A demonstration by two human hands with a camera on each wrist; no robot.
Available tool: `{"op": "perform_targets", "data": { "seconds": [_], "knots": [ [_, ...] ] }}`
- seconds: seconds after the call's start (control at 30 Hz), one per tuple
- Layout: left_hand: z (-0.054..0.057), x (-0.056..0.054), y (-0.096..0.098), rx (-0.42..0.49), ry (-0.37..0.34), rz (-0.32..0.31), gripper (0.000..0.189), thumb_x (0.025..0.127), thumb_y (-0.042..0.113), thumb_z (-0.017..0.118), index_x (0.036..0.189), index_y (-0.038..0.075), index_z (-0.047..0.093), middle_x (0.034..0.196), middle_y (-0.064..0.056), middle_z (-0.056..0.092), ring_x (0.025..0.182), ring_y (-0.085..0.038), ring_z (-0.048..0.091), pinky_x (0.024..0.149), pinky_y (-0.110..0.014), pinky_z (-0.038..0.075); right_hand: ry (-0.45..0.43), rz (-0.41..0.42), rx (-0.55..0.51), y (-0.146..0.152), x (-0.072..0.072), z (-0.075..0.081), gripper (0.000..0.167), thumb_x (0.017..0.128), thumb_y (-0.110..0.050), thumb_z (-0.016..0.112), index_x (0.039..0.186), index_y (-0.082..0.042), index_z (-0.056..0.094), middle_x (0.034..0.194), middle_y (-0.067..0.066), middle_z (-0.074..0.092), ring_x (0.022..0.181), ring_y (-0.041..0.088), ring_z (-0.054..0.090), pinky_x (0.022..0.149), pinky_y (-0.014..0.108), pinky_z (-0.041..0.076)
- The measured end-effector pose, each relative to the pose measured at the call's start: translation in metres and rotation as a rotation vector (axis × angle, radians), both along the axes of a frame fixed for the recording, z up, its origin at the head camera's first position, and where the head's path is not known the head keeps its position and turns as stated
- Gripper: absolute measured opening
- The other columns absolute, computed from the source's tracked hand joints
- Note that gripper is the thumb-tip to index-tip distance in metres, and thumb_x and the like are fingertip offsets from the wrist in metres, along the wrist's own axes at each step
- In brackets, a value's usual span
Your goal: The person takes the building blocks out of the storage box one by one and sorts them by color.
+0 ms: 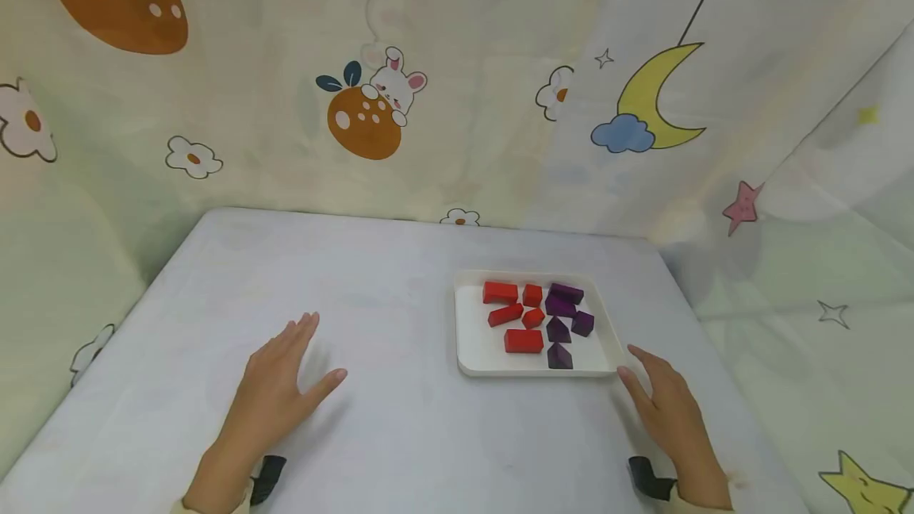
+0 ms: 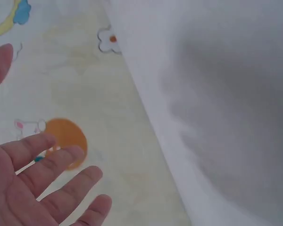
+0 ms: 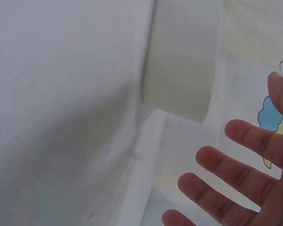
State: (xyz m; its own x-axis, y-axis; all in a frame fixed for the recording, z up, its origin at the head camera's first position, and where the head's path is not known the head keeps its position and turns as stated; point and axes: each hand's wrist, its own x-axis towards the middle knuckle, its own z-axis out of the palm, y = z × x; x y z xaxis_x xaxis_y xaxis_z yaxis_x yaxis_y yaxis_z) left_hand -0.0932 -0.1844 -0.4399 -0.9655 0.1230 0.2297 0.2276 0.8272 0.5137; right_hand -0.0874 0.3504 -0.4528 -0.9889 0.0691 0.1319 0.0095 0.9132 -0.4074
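A white rectangular tray stands on the table, right of the middle in the head view. Several red blocks lie in its left and middle part, long ones and smaller ones. Several purple blocks sit along its right part, some with pointed tops. My left hand hovers over the table to the left, fingers straight, thumb spread, holding nothing. Beside the tray's front right corner is my right hand, its fingers loosely extended and nothing in it. The right wrist view shows the tray's side wall near the fingertips.
A white cloth covers the table. Behind it and at both sides hangs a patterned curtain with rabbits, flowers and a moon. Dark wrist straps show at both wrists.
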Motion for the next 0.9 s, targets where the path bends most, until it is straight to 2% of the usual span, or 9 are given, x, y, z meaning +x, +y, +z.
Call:
{"op": "perform_targets", "data": {
  "seconds": [0.13, 0.27, 0.37, 0.6, 0.67, 0.73, 0.83, 0.9],
  "knots": [
    [0.001, -0.009, 0.024, 0.071, -0.003, -0.063, 0.084, 0.093, 0.035, 0.087, 0.161, 0.002, 0.048, 0.163, -0.022, 0.050, 0.150, -0.048, 0.045, 0.117, -0.074, 0.035, 0.073, 0.026, -0.062, 0.000, -0.009, 0.000, 0.048, 0.111, -0.021, 0.063, 0.149, 0.008, 0.055, 0.146, 0.039, 0.056, 0.129, 0.059, 0.058, 0.102, 0.075, 0.049],
    [0.000, -0.017, 0.049, 0.152, -0.021, -0.132, 0.079, 0.093, 0.028, 0.089, 0.159, 0.004, 0.052, 0.162, -0.020, 0.052, 0.148, -0.048, 0.047, 0.115, -0.074, 0.040, 0.115, 0.043, -0.163, 0.002, -0.022, -0.001, 0.042, 0.111, -0.017, 0.063, 0.145, 0.008, 0.058, 0.144, 0.037, 0.059, 0.124, 0.056, 0.063, 0.099, 0.070, 0.055],
    [-0.001, -0.021, 0.067, 0.196, -0.037, -0.172, 0.076, 0.092, 0.025, 0.089, 0.158, 0.007, 0.055, 0.159, -0.018, 0.055, 0.146, -0.047, 0.050, 0.114, -0.071, 0.043, 0.084, 0.030, -0.241, 0.004, -0.033, -0.002, 0.041, 0.112, -0.017, 0.061, 0.145, 0.007, 0.059, 0.147, 0.035, 0.058, 0.127, 0.054, 0.062, 0.102, 0.066, 0.054],
    [-0.004, -0.038, 0.103, 0.256, -0.065, -0.240, 0.068, 0.091, 0.022, 0.090, 0.152, 0.010, 0.062, 0.153, -0.010, 0.063, 0.143, -0.037, 0.057, 0.115, -0.060, 0.048, -0.036, 0.005, -0.407, 0.010, -0.059, -0.007, 0.044, 0.114, -0.020, 0.058, 0.150, 0.007, 0.055, 0.155, 0.034, 0.052, 0.136, 0.054, 0.056, 0.112, 0.068, 0.048],
    [-0.004, -0.042, 0.114, 0.274, -0.085, -0.250, 0.066, 0.091, 0.021, 0.090, 0.151, 0.011, 0.063, 0.151, -0.009, 0.064, 0.142, -0.036, 0.058, 0.115, -0.059, 0.049, -0.047, 0.012, -0.449, 0.012, -0.066, -0.008, 0.045, 0.114, -0.020, 0.057, 0.150, 0.007, 0.055, 0.156, 0.032, 0.052, 0.137, 0.053, 0.056, 0.113, 0.057, 0.051],
    [-0.004, -0.046, 0.126, 0.288, -0.105, -0.261, 0.064, 0.091, 0.020, 0.090, 0.150, 0.011, 0.065, 0.150, -0.009, 0.065, 0.141, -0.035, 0.059, 0.114, -0.059, 0.050, -0.057, 0.027, -0.494, 0.013, -0.072, -0.010, 0.045, 0.115, -0.019, 0.056, 0.151, 0.007, 0.054, 0.157, 0.032, 0.051, 0.138, 0.052, 0.056, 0.109, 0.038, 0.054],
    [-0.003, -0.051, 0.144, 0.307, -0.126, -0.293, 0.062, 0.092, 0.018, 0.089, 0.148, 0.011, 0.066, 0.149, -0.010, 0.066, 0.140, -0.035, 0.059, 0.113, -0.059, 0.051, -0.081, 0.030, -0.565, 0.015, -0.079, -0.013, 0.046, 0.115, -0.018, 0.056, 0.153, 0.007, 0.052, 0.161, 0.029, 0.048, 0.140, 0.049, 0.054, 0.096, 0.012, 0.049],
    [-0.003, -0.055, 0.155, 0.318, -0.136, -0.316, 0.060, 0.092, 0.018, 0.088, 0.148, 0.010, 0.066, 0.148, -0.010, 0.066, 0.139, -0.035, 0.060, 0.113, -0.059, 0.051, -0.104, 0.028, -0.619, 0.016, -0.082, -0.015, 0.047, 0.115, -0.017, 0.055, 0.155, 0.006, 0.050, 0.163, 0.029, 0.045, 0.143, 0.048, 0.051, 0.091, 0.005, 0.045]
  ]
}}
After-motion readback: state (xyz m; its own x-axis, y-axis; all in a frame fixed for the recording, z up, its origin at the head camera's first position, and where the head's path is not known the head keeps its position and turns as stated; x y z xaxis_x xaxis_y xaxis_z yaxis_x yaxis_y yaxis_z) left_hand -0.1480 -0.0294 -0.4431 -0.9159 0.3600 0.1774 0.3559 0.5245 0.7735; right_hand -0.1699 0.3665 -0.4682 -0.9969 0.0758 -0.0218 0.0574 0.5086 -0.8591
